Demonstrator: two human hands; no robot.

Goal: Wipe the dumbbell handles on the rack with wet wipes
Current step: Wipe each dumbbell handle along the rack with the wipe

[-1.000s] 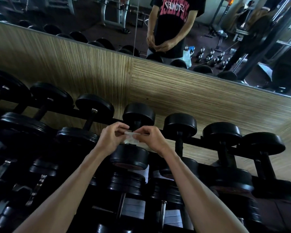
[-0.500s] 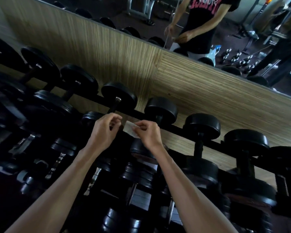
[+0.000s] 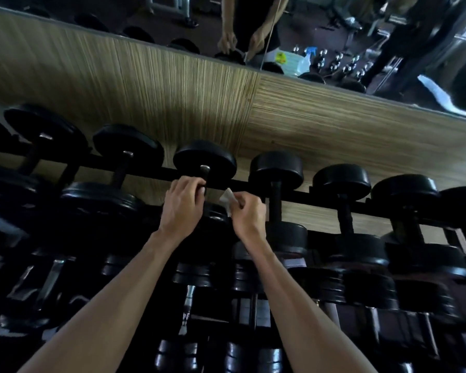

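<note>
while the left hand [image 3: 183, 204] curls its fingers round the handle [image 3: 204, 173] of a black dumbbell [image 3: 204, 160] on the top rail of the rack [image 3: 318, 197], the right hand [image 3: 249, 215] pinches a small crumpled white wet wipe [image 3: 228, 198] just at 3 o'clock of it, apart from the metal. most of that handle is hidden under the left fingers; only its upper end shows. seven round dumbbell heads stand along the back row, the one at far 3 o'clock cut off by the frame edge. lower tiers toward 6 o'clock are too dark and blurred to count. one wipe, two hands.
</note>
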